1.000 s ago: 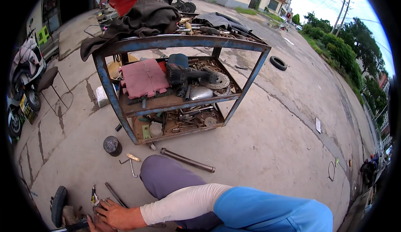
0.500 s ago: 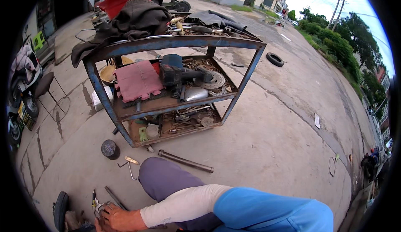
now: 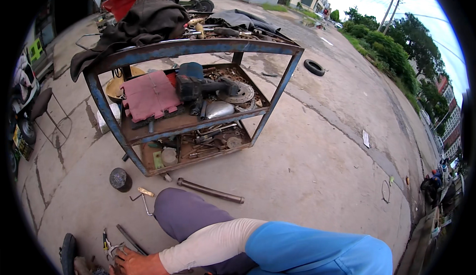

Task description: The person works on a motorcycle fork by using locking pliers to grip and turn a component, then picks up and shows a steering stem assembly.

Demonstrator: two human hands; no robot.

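Note:
My right hand (image 3: 135, 262) reaches from the right across my bent knee, low at the lower left. Its fingers are apart, with the tips beside a silver metal tool (image 3: 114, 250) on the ground; the lower picture edge cuts off part of the hand. Pliers (image 3: 105, 240) with yellow and black handles lie just beyond the silver tool. A dark metal bar (image 3: 132, 239) stretches close above the knuckles. Left of these is a black rubber wheel or tyre (image 3: 68, 253), only partly visible. My left hand is not in view.
A rusty blue tool cart (image 3: 198, 129) loaded with parts stands ahead. Before it lie a metal pipe (image 3: 210, 191), a cranked tool with a wooden handle (image 3: 146, 192) and a dark round can (image 3: 120, 179). A tyre (image 3: 314, 67) lies farther off, and a chair (image 3: 41, 104) stands left.
The view has turned slightly, so the cart and ground items appear farther left. My right hand stays beside the silver tool, a little lower in the picture.

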